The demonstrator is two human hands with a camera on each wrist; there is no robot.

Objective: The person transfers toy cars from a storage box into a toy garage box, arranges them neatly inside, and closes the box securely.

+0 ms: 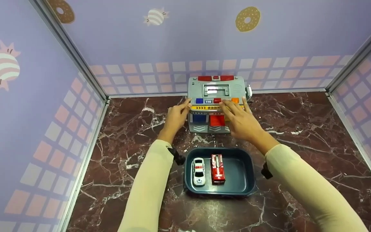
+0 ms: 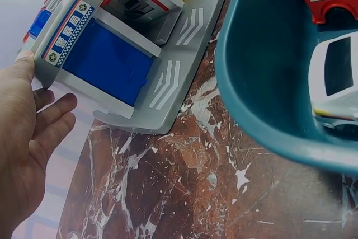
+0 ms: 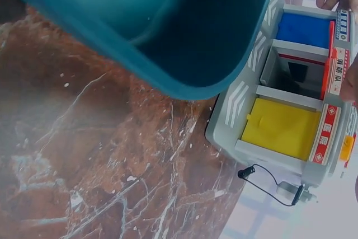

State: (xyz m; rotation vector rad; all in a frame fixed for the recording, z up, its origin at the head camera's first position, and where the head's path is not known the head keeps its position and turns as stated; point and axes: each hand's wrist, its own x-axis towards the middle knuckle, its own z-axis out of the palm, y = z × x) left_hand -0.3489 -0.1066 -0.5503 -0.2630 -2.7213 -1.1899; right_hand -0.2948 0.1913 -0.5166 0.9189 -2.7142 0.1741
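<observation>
A grey toy garage point(image 1: 216, 85) stands against the back wall, with colored buttons on its top. My left hand point(image 1: 176, 117) touches its left edge with fingertips; in the left wrist view the remaining fingers hang loosely beside the side wall. My right hand point(image 1: 242, 120) rests over the top front edge, fingers extended near the red button point(image 1: 217, 100). Below, the red door point(image 1: 217, 120) is swung outward, baring a dark bay. The blue door point(image 2: 109, 62) and yellow door point(image 3: 282, 127) are down.
In front of the garage sits a dark teal tray point(image 1: 245, 190) holding a white toy police car point(image 1: 199, 172) and a red toy fire truck point(image 1: 217, 170). A black cord point(image 3: 263, 183) hangs at the garage's side. Patterned walls border the marbled table point(image 1: 124, 135).
</observation>
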